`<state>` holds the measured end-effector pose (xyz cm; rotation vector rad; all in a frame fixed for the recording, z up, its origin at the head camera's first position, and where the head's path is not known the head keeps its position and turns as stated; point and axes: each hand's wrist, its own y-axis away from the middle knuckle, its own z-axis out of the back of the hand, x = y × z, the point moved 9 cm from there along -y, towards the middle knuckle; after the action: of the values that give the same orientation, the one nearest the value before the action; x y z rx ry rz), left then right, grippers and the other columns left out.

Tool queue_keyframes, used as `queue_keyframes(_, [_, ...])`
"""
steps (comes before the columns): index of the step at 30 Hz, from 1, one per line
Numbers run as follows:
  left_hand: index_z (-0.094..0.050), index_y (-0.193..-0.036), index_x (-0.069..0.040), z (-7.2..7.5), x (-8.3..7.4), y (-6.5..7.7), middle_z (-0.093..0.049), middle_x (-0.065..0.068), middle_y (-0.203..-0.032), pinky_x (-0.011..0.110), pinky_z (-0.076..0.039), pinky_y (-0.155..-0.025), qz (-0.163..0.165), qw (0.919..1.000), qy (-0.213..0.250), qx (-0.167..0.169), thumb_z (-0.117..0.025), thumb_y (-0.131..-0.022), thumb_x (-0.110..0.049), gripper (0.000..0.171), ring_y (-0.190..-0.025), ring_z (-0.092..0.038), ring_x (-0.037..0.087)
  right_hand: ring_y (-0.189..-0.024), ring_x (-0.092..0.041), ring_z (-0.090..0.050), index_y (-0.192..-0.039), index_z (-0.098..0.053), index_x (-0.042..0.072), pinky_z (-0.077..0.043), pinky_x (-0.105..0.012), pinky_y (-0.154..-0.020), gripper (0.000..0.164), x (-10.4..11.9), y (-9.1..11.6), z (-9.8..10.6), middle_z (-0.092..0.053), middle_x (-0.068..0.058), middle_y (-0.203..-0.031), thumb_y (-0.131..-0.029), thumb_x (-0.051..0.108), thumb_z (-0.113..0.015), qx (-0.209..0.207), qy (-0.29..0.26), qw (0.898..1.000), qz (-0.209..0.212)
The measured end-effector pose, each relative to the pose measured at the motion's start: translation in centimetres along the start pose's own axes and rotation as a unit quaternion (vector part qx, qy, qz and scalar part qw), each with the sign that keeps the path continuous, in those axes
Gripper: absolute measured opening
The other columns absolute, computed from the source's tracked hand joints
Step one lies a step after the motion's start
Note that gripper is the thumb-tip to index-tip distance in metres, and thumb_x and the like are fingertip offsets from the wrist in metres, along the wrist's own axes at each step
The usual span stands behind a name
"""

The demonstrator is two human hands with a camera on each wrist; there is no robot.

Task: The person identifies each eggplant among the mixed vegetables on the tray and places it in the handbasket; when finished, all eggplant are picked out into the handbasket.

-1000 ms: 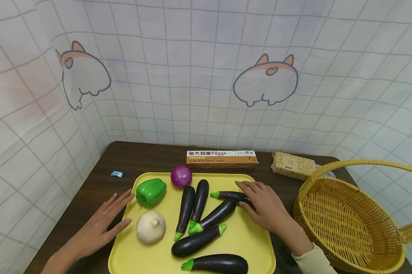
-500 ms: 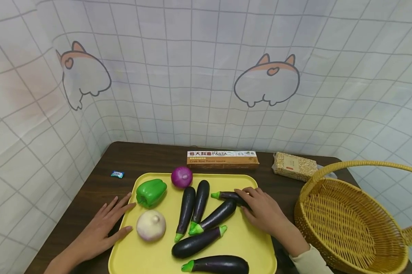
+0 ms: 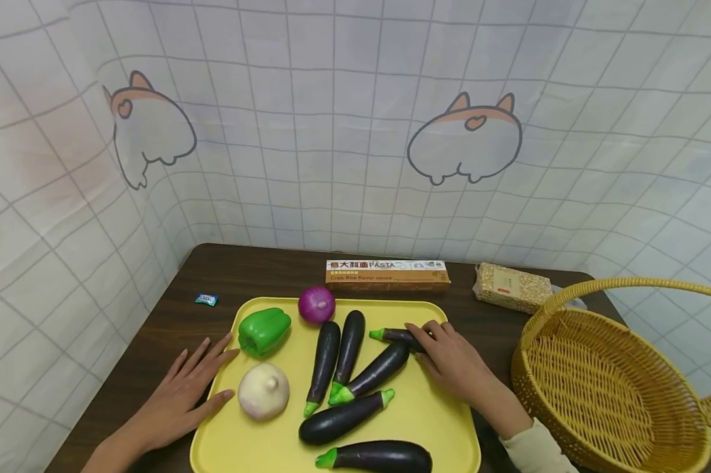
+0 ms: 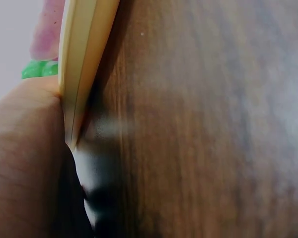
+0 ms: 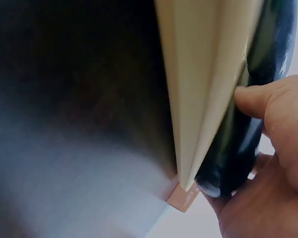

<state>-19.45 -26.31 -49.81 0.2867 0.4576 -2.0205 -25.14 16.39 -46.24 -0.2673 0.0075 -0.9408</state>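
Observation:
My right hand (image 3: 458, 364) grips an eggplant (image 3: 404, 336) at the far right of the yellow tray (image 3: 243, 453). Thumb and fingers wrap the dark body of this eggplant (image 5: 233, 148) in the right wrist view; its green stem end points left in the head view. Fingers spread, my left hand (image 3: 180, 394) rests at the tray's left rim, beside a green bell pepper (image 3: 264, 331) and a round whitish vegetable (image 3: 263, 392). Several other eggplants (image 3: 375, 371) lie across the tray's middle and front. A purple onion (image 3: 316, 305) sits at its back edge.
A wicker basket (image 3: 585, 387) with a tall handle stands right of the tray. Behind the tray are a pasta box (image 3: 387, 275) and a bag of grain (image 3: 513, 288). One small blue packet (image 3: 207, 299) lies on the dark table (image 3: 172, 309) at left.
My right hand's fingers have closed in around the eggplant at the far right. The left hand has settled slightly rightward onto the tray's rim. Nothing on the tray has visibly moved.

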Motion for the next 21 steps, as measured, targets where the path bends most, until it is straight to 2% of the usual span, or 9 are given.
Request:
queue_keyframes(5, [-0.037, -0.166, -0.024, -0.2, 0.1, 0.0, -0.020, 0.002, -0.175, 0.059, 0.000, -0.125, 0.009, 0.9999, -0.005, 0.006, -0.061, -0.108, -0.041, 0.065, -0.157, -0.017, 0.045, -0.097, -0.029, -0.059, -0.154, -0.054, 0.009, -0.053, -0.046, -0.076, 0.054, -0.1, 0.2, 0.7, -0.060, -0.013, -0.120, -0.103, 0.017, -0.072, -0.017, 0.013, 1.000, -0.018])
queue_keyframes(10, [-0.035, -0.167, -0.024, 0.0, 0.2, 0.0, -0.020, 0.001, -0.175, 0.057, 0.001, -0.126, 0.013, 0.9998, -0.015, 0.006, -0.061, -0.108, -0.042, 0.067, -0.157, -0.017, 0.043, -0.099, -0.028, -0.060, -0.153, -0.052, 0.009, -0.054, -0.045, -0.076, 0.051, -0.1, 0.4, 2.3, -0.059, -0.012, -0.122, -0.106, 0.020, -0.066, -0.030, 0.024, 0.999, -0.026])
queue_keyframes(16, [-0.032, -0.168, -0.025, -0.1, 0.0, -0.1, -0.021, 0.002, -0.175, 0.058, 0.000, -0.125, 0.008, 0.9998, -0.020, 0.006, -0.061, -0.108, -0.042, 0.069, -0.157, -0.018, 0.044, -0.094, -0.026, -0.059, -0.150, -0.054, 0.009, -0.053, -0.042, -0.070, 0.047, 0.2, 0.8, 4.0, -0.059, -0.012, -0.117, -0.108, 0.026, -0.064, -0.041, 0.036, 0.998, -0.019])
queue_keyframes(21, [-0.035, -0.167, -0.024, -0.1, -0.2, 0.0, -0.022, 0.002, -0.175, 0.058, -0.001, -0.125, 0.005, 0.9999, -0.014, 0.003, -0.062, -0.108, -0.042, 0.067, -0.157, -0.018, 0.044, -0.087, -0.022, -0.058, -0.147, -0.058, 0.011, -0.051, -0.039, -0.067, 0.046, 0.4, 1.7, 5.0, -0.059, -0.009, -0.112, -0.107, 0.032, -0.065, -0.044, 0.054, 0.998, -0.008])
